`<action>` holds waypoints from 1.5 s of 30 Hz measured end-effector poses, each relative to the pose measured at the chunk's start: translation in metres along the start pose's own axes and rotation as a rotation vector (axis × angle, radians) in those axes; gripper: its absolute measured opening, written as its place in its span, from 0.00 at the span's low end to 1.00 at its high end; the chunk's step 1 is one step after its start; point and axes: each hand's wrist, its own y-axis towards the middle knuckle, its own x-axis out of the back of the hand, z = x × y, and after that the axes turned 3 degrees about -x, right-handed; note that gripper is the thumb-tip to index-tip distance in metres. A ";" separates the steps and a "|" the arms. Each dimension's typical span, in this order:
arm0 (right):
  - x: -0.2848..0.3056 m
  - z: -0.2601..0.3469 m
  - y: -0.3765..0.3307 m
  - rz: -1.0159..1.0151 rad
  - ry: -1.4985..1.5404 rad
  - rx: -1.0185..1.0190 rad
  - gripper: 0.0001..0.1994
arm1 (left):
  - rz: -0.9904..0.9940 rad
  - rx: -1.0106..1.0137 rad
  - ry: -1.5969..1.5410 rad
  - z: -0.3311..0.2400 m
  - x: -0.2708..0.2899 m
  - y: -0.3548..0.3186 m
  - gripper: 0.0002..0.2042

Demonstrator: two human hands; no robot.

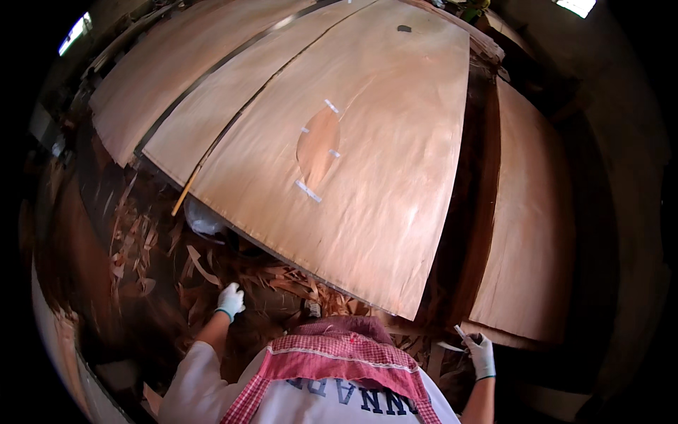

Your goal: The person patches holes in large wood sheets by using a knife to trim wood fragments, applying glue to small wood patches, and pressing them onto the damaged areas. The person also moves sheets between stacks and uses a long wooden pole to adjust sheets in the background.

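A large pale wood veneer sheet lies on top of a stack in front of me. Near its middle, a leaf-shaped veneer patch is held by several short strips of white tape. My right hand, in a white glove, grips a slim light-coloured tool beside the sheet's near right corner; its exact kind is too small to tell. My left hand, also gloved, hangs off the sheet's near edge with its fingers curled and nothing visible in them.
A thin yellowish stick juts from the sheet's left edge. Another veneer stack stands to the right across a dark gap. More sheets lie at the left. Veneer scraps litter the floor. A clear plastic bag shows under the near edge.
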 end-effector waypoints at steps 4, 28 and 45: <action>-0.025 0.116 0.003 0.579 -0.295 -0.084 0.10 | -0.297 -0.580 0.346 0.017 -0.035 -0.004 0.21; -0.138 0.139 0.073 1.343 -1.748 0.702 0.14 | -1.557 0.793 0.002 0.244 -0.319 -0.458 0.29; -0.198 0.048 -0.001 1.918 -1.355 1.372 0.15 | -1.469 0.721 0.127 0.330 -0.349 -0.668 0.10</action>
